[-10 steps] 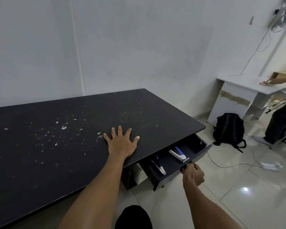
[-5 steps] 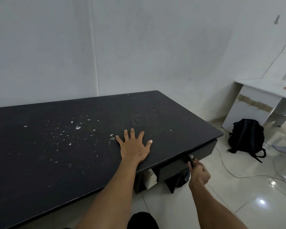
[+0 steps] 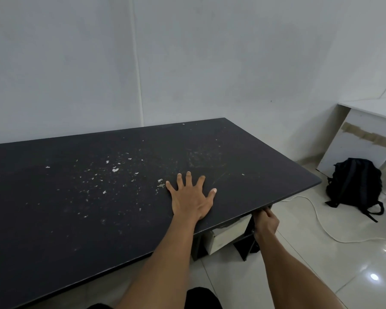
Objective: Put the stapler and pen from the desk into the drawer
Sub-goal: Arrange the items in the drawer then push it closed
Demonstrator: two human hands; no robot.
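My left hand (image 3: 191, 197) lies flat, fingers spread, on the black desk top (image 3: 87, 197) close to its front edge. My right hand (image 3: 266, 221) is curled under the desk's front right edge, fingers closed on the drawer handle. The drawer is pushed in beneath the top and is almost wholly hidden. Neither the stapler nor the pen is in sight; nothing but pale flecks lies on the desk.
A white box (image 3: 230, 233) sits under the desk beside dark panels. A black backpack (image 3: 354, 186) rests on the tiled floor to the right. A white cable (image 3: 321, 221) runs past it. A white desk (image 3: 366, 134) stands in the corner.
The drawer, open a second ago with the stapler and pen inside, has slid in under the desk with my right hand on its handle. My left hand has stayed flat on the top.
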